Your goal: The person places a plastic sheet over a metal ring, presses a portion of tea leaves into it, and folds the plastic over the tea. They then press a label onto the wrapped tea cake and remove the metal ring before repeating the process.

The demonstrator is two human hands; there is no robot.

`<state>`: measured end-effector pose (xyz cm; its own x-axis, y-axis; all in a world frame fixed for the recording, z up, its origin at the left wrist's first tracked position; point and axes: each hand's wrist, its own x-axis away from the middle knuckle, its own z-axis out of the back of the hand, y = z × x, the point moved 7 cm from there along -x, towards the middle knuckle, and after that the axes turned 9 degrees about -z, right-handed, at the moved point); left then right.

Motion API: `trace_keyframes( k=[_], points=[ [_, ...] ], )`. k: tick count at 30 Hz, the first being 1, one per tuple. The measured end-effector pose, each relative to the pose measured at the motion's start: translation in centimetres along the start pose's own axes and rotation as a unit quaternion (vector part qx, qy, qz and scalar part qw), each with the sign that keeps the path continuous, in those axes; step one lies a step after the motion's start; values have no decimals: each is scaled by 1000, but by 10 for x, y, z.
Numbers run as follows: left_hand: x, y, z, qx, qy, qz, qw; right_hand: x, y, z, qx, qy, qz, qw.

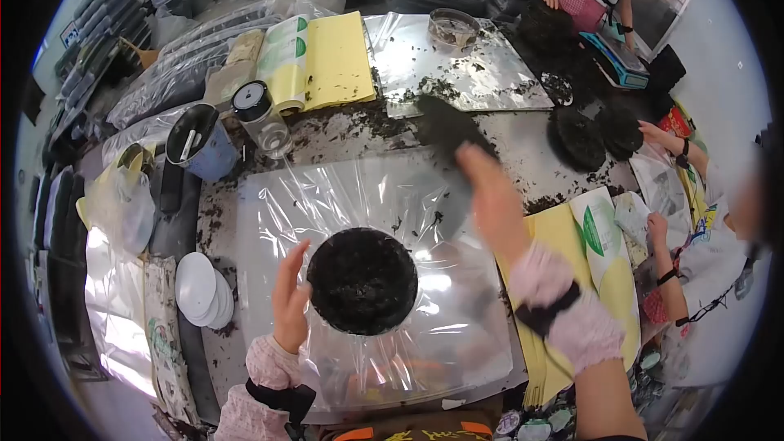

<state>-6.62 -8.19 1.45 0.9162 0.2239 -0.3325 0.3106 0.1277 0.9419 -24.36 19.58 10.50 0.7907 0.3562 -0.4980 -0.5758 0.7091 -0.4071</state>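
Note:
A round, black, flaky cake [363,281], which looks like dried seaweed, lies on a sheet of clear plastic film [457,335] in front of me. My left hand [290,298] stands at the cake's left edge, fingers stretched upward and thumb close to the rim. My right hand [494,204], smeared by motion, reaches over the film's far right part. At its fingertips is a second dark flaky cake [456,126], tilted and blurred. The grip itself is hard to make out.
A metal sheet [457,73] with a clear round ring [453,28] lies at the back. Left are a blue cup [200,143], a jar [263,122] and white discs [198,287]. Yellow packaging [555,257] lies right. Co-workers handle dark cakes [578,139] near a scale [616,61].

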Motion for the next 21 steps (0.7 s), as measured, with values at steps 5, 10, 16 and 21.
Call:
trace_keyframes(
  k=[5,10,16,21],
  points=[
    [9,-22,8,-94,29,45,994,169,-120,-74,-55,-231,210,948],
    [8,-5,1,-204,39,-38,978,112,-131,-61,-119,-254,144,949],
    [-6,-1,-30,-399,6,-43,916,108,-127,-126,17,-280,127,951],
    [-10,28,-83,-435,-318,-274,797,117,-119,-138,58,-324,127,936]
  ],
)
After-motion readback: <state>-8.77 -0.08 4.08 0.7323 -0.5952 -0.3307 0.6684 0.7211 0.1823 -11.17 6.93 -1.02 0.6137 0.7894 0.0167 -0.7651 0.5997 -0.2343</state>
